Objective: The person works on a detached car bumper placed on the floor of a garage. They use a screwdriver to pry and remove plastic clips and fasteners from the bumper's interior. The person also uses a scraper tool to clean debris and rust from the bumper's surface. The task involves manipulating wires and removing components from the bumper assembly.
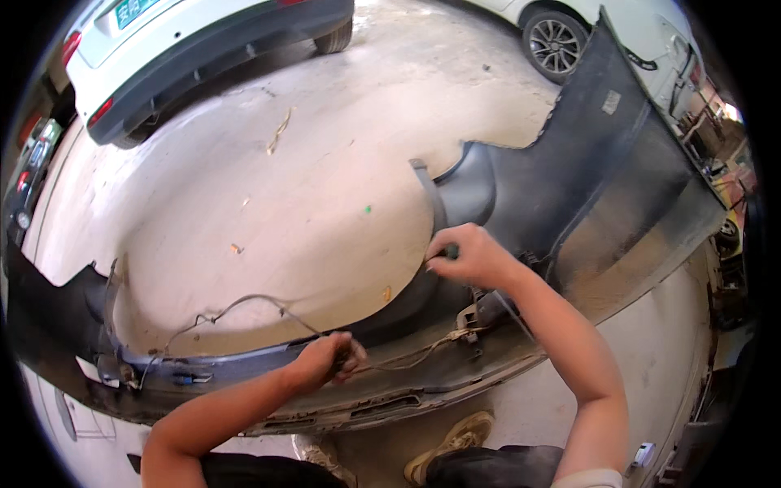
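Observation:
A large dark car bumper cover [626, 187] lies across the floor in front of me, its inner side showing. A thin wiring harness [259, 297] arches up from its left part, runs to my left hand [329, 359], and goes on along the lower edge to the right. The fingers of my left hand are curled round the harness. My right hand [470, 256] is raised above the bumper's inner edge, closed on a small dark piece [450, 250] whose kind I cannot make out. Below that hand, a bracket with a connector [468, 323] sits on the bumper.
A white car [195, 61] stands at the far left, and another white car [512, 10] at the far right. Small scraps [236, 249] and a dry strip [280, 132] lie on the pale floor [325, 179]. My shoes [455, 443] are close to the bumper's near edge.

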The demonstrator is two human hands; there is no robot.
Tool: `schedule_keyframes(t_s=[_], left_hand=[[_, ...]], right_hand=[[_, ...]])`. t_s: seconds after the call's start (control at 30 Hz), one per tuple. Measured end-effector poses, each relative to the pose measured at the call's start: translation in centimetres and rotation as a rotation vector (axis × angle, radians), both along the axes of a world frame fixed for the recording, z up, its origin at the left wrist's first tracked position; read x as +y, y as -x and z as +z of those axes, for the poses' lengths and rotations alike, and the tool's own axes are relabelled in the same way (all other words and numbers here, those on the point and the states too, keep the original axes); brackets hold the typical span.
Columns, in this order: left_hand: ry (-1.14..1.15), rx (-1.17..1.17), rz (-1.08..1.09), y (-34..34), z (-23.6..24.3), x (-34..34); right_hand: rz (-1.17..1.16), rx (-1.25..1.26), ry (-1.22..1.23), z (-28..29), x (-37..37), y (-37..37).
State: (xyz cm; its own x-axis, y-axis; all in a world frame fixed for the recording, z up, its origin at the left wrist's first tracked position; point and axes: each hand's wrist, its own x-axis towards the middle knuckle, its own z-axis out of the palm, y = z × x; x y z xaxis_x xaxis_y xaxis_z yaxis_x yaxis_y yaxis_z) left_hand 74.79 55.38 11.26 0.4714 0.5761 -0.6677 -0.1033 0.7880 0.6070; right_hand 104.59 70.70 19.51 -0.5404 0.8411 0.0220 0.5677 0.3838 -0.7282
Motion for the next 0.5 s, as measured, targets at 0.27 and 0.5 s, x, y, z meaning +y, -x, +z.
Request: schedule_keyframes(t_s=[0.27, 0.5], left_hand=[[0.163, -0.19, -0.04, -1.4, 6.2, 1.2], [-0.163, 0.178, -0.25, -0.2, 3.3, 1.4]], right_hand=[[0.365, 0.169, 0.233, 5.3, -7.1, 8.5], [0.227, -0.945, -0.14, -3.7, -2.7, -1.8]])
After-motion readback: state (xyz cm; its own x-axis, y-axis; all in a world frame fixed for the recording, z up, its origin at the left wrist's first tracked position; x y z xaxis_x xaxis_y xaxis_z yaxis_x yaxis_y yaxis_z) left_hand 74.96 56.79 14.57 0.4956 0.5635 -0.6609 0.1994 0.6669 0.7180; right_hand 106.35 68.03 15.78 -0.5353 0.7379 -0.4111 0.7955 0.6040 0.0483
